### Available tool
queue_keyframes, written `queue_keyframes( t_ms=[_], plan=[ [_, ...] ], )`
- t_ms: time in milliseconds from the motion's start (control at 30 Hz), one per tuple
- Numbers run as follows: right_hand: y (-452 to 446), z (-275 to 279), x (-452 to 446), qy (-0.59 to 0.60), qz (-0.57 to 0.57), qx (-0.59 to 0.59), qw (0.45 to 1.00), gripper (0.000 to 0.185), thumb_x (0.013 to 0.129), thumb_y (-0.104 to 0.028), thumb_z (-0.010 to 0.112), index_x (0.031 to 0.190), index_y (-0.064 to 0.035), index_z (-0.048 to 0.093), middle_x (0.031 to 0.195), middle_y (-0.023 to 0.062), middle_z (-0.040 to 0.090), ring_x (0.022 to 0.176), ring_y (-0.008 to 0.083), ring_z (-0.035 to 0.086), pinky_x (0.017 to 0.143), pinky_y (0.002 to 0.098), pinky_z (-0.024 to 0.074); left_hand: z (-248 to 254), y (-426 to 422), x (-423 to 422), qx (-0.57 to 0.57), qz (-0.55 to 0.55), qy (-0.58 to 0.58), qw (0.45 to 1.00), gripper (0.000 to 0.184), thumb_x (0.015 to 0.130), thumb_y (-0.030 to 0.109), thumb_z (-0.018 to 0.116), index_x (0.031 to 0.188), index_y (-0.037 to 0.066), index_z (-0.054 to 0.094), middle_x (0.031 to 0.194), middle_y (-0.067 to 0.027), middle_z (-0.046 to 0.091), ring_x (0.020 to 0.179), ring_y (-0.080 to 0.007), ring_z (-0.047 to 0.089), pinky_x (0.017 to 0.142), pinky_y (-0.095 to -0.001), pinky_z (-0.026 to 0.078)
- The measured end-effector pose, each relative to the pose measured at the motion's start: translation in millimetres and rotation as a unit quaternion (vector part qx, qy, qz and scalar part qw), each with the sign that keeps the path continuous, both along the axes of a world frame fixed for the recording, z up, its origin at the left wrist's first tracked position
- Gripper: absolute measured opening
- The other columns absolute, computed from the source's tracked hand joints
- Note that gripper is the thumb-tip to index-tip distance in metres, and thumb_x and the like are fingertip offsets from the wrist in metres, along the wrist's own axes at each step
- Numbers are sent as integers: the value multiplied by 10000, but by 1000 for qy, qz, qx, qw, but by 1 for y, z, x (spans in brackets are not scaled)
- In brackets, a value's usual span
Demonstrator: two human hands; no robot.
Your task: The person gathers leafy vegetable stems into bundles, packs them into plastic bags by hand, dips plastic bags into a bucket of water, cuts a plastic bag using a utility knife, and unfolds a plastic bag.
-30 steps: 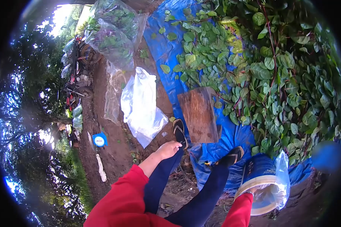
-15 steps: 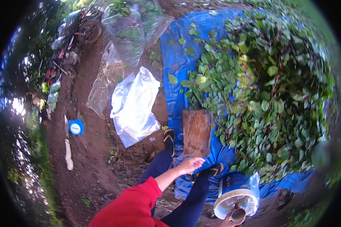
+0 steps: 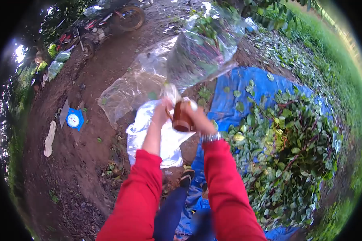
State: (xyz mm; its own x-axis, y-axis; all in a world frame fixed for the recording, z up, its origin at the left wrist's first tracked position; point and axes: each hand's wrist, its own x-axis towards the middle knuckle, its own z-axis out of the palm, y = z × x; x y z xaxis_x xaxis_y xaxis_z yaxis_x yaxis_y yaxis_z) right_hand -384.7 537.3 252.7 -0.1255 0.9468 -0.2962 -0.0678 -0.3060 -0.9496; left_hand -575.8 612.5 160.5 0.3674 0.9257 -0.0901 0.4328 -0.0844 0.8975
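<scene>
My right hand (image 3: 192,114) is wrapped round a brown mug (image 3: 182,116), held out in front of me over the white plastic bag (image 3: 155,144). Just left of the mug is my left hand (image 3: 163,109), blurred by motion, its fingers hard to make out. A pale, blurred shape stands above both hands. Behind them a clear plastic bag (image 3: 197,52) holds leafy stems, and a flattened clear sheet (image 3: 136,88) lies beside it on the soil.
Heaped green leaves (image 3: 289,160) cover much of the blue tarp (image 3: 245,86) on the right. A blue scale (image 3: 73,119) and a pale-wrapped handle (image 3: 50,138) lie on the soil at left. Motorbikes (image 3: 128,18) stand at the upper left.
My right hand has brought the mug up from the bucket to the white bag. My left hand has moved forward beside it. The view has swung, and the bucket is out of sight.
</scene>
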Motion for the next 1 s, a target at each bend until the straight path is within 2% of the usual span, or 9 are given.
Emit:
queue_keyframes(
  t_ms=[33, 67, 200, 333, 367, 500, 600, 767, 1000],
  plan=[
    [30, -12, -2, 16, 0, 149, 989, 632, 695, -455, 662, 1074, 20, 487, 918, 133, 587, 706, 196, 621, 528, 307, 527, 6, 48, -10, -222, 132, -390, 884, 352, 903, 297, 457, 1208, 121, 450, 1030, -77, 525, 883, -186, 508, 824, -340, 444],
    [51, 17, -6, 90, -129, -101, 982, 637, 693, -454, 665, 1072, 24, 477, 889, 138, 586, 674, 194, 626, 512, 332, 539, 47, 64, -11, -203, 222, -317, 900, 396, 898, 305, 467, 1248, 127, 415, 1048, -91, 515, 885, -200, 508, 821, -355, 446],
    [29, -7, 15, -3, -37, 106, 994, 483, 716, -339, 693, 1002, 9, 517, 742, 72, 576, 631, 107, 550, 502, 245, 457, 101, 62, -57, -125, 248, -135, 951, 464, 889, 313, 484, 1296, 120, 370, 1116, -113, 480, 908, -226, 513, 800, -363, 449],
    [-130, -103, 46, 35, -154, -147, 976, 654, 712, -234, 731, 1134, 62, 328, 980, 104, 569, 820, 140, 576, 674, 268, 485, -20, -20, -143, -171, 250, -13, 953, 420, 837, 314, 534, 1215, 147, 458, 963, 26, 550, 822, -111, 531, 649, -299, 449],
    [-190, -131, 56, 19, -199, -194, 961, 699, 690, -257, 748, 1147, 70, 332, 992, 125, 568, 835, 159, 578, 693, 275, 483, -83, -63, -189, -217, 221, -116, 944, 421, 854, 317, 537, 1212, 107, 465, 1128, -23, 522, 945, -159, 512, 716, -294, 460],
    [-453, -162, 91, -288, -232, -407, 835, 838, 623, -401, 747, 1186, 44, 314, 997, 177, 558, 886, 254, 568, 782, 325, 450, -94, -193, -173, -423, 250, 219, 843, 415, 769, 149, 597, 1164, 51, 516, 1130, -132, 544, 892, -221, 563, 708, -329, 477],
    [-640, -158, 95, -508, -165, -602, 594, 831, 640, -356, 728, 1229, 10, 270, 1027, 212, 537, 878, 296, 563, 815, 377, 449, -140, -251, -179, -326, 108, 388, 855, 470, 675, 205, 645, 1115, 67, 555, 1138, -202, 492, 921, -324, 557, 827, -367, 448],
    [-781, -117, 57, -408, -336, -665, 528, 873, 593, -337, 709, 1184, 89, 226, 1105, 289, 449, 904, 430, 553, 762, 462, 499, -217, -249, -129, -135, 54, 490, 860, 526, 703, 161, 609, 1201, 121, 446, 1204, -184, 394, 1115, -382, 390, 911, -444, 383],
    [-816, -146, -11, -256, -569, -652, 431, 750, 607, -165, 686, 1158, 42, 221, 992, 210, 496, 809, 309, 587, 591, 437, 562, -315, -198, -45, -42, 118, 517, 847, 696, 745, 315, 639, 1325, 156, 288, 1381, -173, 206, 1255, -396, 223, 928, -537, 356]
  ],
)
